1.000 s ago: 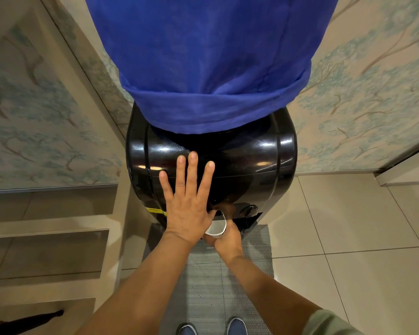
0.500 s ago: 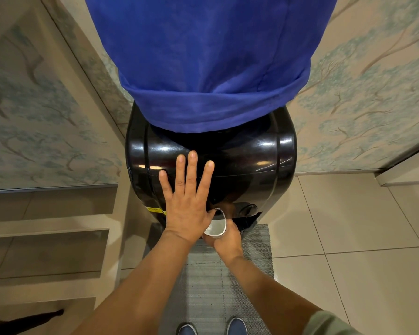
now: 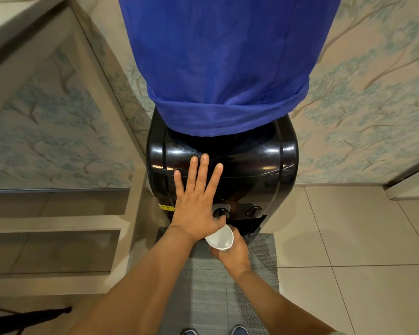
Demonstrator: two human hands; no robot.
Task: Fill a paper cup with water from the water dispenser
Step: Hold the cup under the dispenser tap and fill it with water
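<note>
Tiled floor (image 3: 348,238), tree-patterned wall; black water dispenser (image 3: 247,170) on grey mat (image 3: 208,286). Left hand (image 3: 196,204) flat, fingers spread against dispenser front, thumb on tap. Right hand (image 3: 232,252) wrapped around paper cup (image 3: 220,238), tilted below tap.

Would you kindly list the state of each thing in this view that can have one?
Cup: upright, held in front of the dispenser, clear of the taps; water level unclear.
Right hand: closed around the cup.
Left hand: open, fingers spread flat on the dispenser, thumb at the left tap.
Right tap: untouched.
Bottle cover: on, hiding the bottle.
</note>
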